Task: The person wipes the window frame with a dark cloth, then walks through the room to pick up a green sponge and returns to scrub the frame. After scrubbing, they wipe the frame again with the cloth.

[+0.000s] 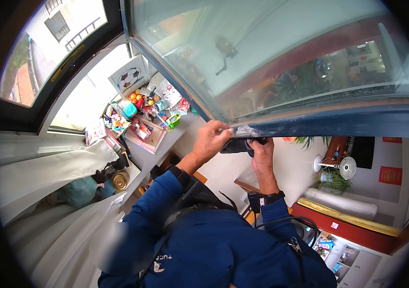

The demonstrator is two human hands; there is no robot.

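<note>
A large glass window sash [329, 124] with a dark blue frame fills the upper view. Whitish scuffs [248, 130] mark its lower rail near the corner. My left hand [210, 140] is at that corner, fingers curled and fingertips pinched against the rail's edge; anything small between them is hidden. Just right of it, under the rail, my right hand [262, 152] is wrapped around a black tool [235, 146]. The rail and my fingers cover much of the tool, so its kind does not show.
Left, a desk [142, 165] holds toys, papers and a shallow tray [152, 139]. White curtains [65, 163] hang beside an opened window [77, 103]. At right are a white fan [347, 167], a potted plant [331, 182] and a red ledge [343, 228].
</note>
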